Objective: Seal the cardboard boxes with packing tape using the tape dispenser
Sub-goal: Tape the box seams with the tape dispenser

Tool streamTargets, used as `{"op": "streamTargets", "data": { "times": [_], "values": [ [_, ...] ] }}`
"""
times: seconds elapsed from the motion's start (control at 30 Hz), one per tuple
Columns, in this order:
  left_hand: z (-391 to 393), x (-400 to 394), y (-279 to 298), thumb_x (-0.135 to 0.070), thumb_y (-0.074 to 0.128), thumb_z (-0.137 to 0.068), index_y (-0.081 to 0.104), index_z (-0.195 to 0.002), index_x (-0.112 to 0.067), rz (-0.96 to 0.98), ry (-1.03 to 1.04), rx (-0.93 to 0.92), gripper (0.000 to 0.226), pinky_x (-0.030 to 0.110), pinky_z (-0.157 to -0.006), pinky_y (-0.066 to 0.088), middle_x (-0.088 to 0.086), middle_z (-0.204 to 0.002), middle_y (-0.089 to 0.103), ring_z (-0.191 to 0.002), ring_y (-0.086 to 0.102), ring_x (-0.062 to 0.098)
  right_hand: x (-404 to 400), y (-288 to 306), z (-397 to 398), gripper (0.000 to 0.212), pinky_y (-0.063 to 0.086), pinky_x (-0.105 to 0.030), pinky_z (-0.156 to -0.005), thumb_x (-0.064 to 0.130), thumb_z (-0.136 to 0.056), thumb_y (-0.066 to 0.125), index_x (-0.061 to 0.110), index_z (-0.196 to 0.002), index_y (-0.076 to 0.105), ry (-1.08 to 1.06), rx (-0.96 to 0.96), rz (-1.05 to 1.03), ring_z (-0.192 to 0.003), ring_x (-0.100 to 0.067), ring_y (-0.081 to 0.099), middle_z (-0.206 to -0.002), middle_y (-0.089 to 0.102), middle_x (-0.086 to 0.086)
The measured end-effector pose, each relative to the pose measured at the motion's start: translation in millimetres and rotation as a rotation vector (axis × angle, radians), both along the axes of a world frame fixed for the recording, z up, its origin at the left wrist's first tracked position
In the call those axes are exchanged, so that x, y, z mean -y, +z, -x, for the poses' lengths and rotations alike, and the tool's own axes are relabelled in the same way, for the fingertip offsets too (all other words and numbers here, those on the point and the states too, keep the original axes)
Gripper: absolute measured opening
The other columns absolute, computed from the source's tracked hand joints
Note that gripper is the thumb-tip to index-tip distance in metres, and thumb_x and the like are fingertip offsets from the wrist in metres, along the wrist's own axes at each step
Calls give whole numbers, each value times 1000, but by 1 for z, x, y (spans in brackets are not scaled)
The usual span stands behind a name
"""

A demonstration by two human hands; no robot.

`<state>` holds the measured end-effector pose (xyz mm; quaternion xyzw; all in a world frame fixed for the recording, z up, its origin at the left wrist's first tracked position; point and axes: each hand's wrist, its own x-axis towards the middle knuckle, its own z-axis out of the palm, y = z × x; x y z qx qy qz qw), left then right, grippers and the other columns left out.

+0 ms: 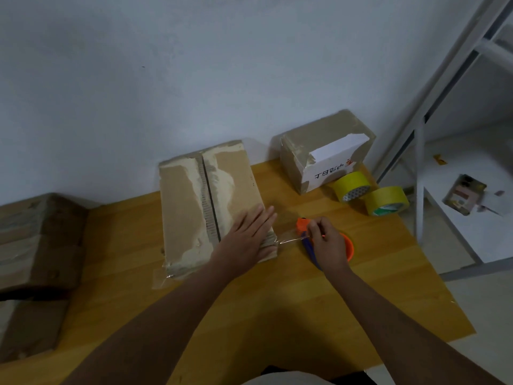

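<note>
Bare wooden tabletop [277,315] is lying open in front of the flat cardboard box [205,207], giving hands free passage along the near edge. To the right, the orange tape dispenser [322,240] and a stretched strip of clear tape [288,241] are blocking the gap beside the box. Two yellow tape rolls [369,194] and a small taped box [324,151] are crowding the far right corner. Stacked cardboard boxes [36,245] are closing off the left side.
</note>
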<state>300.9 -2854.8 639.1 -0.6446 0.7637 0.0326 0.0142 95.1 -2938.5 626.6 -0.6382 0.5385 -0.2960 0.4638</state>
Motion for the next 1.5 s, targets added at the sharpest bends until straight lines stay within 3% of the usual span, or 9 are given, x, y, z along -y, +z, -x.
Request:
{"op": "streamTargets", "data": {
  "times": [0.13, 0.23, 0.57, 0.7, 0.87, 1.07, 1.2, 1.33, 1.5],
  "values": [
    [2, -2, -1, -59, 27, -102, 17, -157, -13, 3, -1, -12, 73, 48, -123, 14, 3, -165, 10, -153, 1, 21, 4, -8, -26, 26, 32, -37, -61, 20, -103, 43, 2, -87, 52, 16, -6, 32, -66, -25, 49, -73, 54, -13],
    [1, -2, -3, -57, 29, -102, 16, -157, -12, 3, -10, -3, 72, 49, -122, 14, 4, -165, 8, -153, 1, 24, 10, -14, -48, 26, 25, -34, -58, 15, -104, 42, 0, -83, 45, 75, -9, 15, -63, -22, 41, -68, 45, -10],
    [1, -2, -2, -55, 28, -103, 10, -157, -12, -8, -10, -3, 72, 49, -123, 9, 5, -165, 3, -153, -2, 25, 9, -41, -85, 29, 45, -55, -73, 22, -101, 44, -5, -95, 52, 205, -8, -38, -81, -36, 60, -86, 60, -24],
    [1, -1, -2, -55, 31, -102, 14, -158, -12, -27, 0, -37, 71, 50, -123, 10, 4, -165, 6, -153, 0, 24, 17, -49, -92, 16, 46, -52, -92, 14, -100, 48, 2, -110, 50, 211, 17, -283, -95, -24, 54, -98, 58, -10],
    [-1, 0, -3, -56, 32, -102, 9, -158, -15, -18, 1, -53, 73, 48, -123, 9, 1, -166, 3, -153, -3, 21, 9, -45, -74, 23, 47, -45, -89, 15, -103, 43, 2, -110, 60, 53, -15, -203, -101, -31, 62, -107, 66, -15],
    [-2, -1, -6, -55, 27, -101, 4, -158, -12, -16, 14, -63, 76, 48, -123, 11, 5, -166, -1, -153, -5, 19, -58, -19, -60, 44, 32, 3, -90, 37, -101, 39, 25, -143, 44, 194, 173, -192, -112, 26, 42, -134, 48, 23],
    [-1, -1, -4, -53, 28, -101, 3, -158, -11, -31, 18, -60, 75, 47, -124, 8, 5, -166, -5, -152, -9, 18, -46, -15, -54, 53, 39, -3, -85, 44, -98, 39, 25, -147, 39, 300, 116, -131, -105, 17, 53, -119, 57, 28],
    [1, -2, -2, -52, 32, -100, 6, -158, -11, -23, 11, -77, 76, 47, -124, 8, 5, -166, -1, -153, -6, 19, -35, -8, -56, 61, 32, -15, -107, 43, -99, 39, 21, -154, 24, 365, 173, -219, -134, 7, 34, -154, 35, 10],
    [1, -2, -2, -51, 32, -99, 7, -158, -11, -7, 16, -70, 75, 46, -124, 8, 4, -166, 1, -153, -6, 18, -37, -5, -65, 45, 44, -24, -98, 28, -105, 34, 18, -149, 36, 335, 160, -182, -109, 7, 54, -136, 56, 1]
  ]
}}
